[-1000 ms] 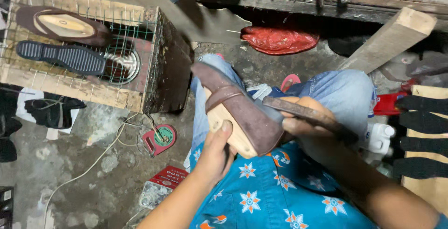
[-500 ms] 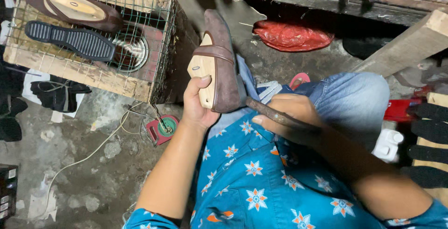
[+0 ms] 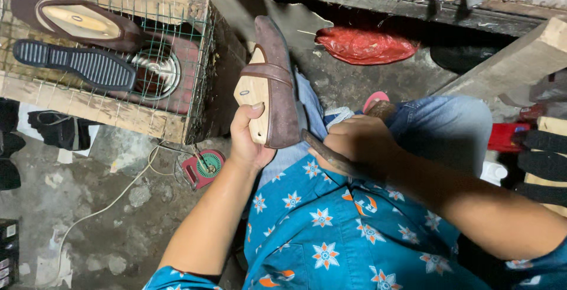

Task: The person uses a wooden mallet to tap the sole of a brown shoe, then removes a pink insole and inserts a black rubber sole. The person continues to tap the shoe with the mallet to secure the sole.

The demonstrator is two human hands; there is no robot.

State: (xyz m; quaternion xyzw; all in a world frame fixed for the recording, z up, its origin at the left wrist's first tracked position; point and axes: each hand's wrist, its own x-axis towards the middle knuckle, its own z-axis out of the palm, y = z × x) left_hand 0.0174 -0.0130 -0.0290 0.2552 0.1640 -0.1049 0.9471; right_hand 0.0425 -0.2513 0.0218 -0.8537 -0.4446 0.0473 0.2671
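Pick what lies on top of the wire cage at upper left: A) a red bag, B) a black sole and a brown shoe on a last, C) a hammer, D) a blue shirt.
B: on the cage lie a black sole and a brown shoe showing its wooden last, while the left hand holds another shoe beside it.

brown suede shoe (image 3: 277, 83) w/ pale wood last (image 3: 253, 98), blue star-print shirt (image 3: 342, 231), red bag (image 3: 366, 45), black ribbed sole (image 3: 74, 64)
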